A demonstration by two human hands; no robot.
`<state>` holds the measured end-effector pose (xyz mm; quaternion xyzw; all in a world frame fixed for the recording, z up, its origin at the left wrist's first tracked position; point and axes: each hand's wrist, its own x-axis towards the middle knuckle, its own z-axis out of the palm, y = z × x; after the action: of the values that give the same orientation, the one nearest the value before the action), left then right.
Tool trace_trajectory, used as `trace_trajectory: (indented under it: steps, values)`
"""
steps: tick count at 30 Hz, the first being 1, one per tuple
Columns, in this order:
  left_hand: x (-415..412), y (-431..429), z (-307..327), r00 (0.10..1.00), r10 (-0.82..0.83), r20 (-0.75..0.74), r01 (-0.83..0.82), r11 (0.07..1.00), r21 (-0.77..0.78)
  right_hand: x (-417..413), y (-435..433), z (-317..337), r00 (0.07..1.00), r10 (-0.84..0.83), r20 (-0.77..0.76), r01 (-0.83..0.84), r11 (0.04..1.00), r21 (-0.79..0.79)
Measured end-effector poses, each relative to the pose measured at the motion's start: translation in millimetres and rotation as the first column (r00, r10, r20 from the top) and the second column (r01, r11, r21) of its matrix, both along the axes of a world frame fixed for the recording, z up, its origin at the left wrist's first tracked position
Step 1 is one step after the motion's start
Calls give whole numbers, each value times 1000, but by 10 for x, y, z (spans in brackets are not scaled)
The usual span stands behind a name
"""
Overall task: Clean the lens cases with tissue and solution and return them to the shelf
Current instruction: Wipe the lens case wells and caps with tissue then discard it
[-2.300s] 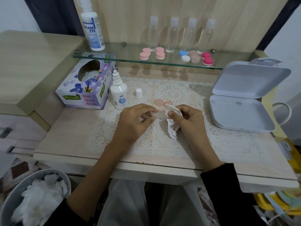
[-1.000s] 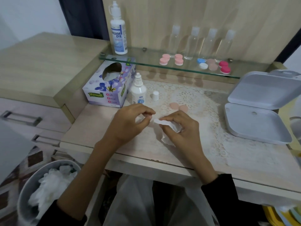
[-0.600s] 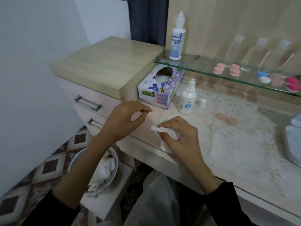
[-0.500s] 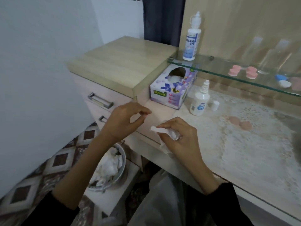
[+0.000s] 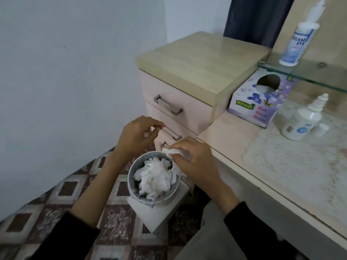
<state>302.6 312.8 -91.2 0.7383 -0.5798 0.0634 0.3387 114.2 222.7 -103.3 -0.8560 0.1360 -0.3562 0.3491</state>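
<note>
A person's right hand (image 5: 195, 162) pinched a crumpled tissue (image 5: 173, 152) just above the rim of a round grey bin (image 5: 131, 182), fingers curled tight around the wad. The left hand (image 5: 138, 136) hung beside it over the floor, thumb and forefinger drawn close. Whether they held anything small could not be told. No lens cases showed from this angle.

The bin was heaped with wadded white paper (image 5: 154, 177), so the risk looked plain: a light, springy tissue dropped on that mound might roll off onto the patterned tile floor (image 5: 62, 194). The bin also stood on a small white block (image 5: 155, 214), and a careless knock seemed likely to tip it. On the table, the small white solution bottle (image 5: 300, 122) stood uncapped with its cap (image 5: 323, 129) just beside it. A returning sleeve could topple it and wet the lace mat (image 5: 300, 166).

The mat was pale and openwork over a smooth tabletop (image 5: 225, 136). A glossy cardboard tissue box (image 5: 261, 102) with purple flowers sat under the glass shelf (image 5: 309, 73), which carried a tall plastic bottle (image 5: 298, 40). To the left was a wood-topped drawer unit (image 5: 197, 72) with metal bar handles.
</note>
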Motion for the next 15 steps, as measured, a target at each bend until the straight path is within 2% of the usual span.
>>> trace_trajectory:
  steps: [6,11,15]
  values:
    - [333,126,-311,995,98,27,-99,995,31,423,75,-347,982,98,-164,-81,991,108]
    - [547,158,-600,990,126,64,-129,990,53,736,48,-778,931,74,-357,-1,980,201]
    - [665,209,-836,989,134,62,-140,983,116,904,45,-1005,852,128,-507,27,957,287]
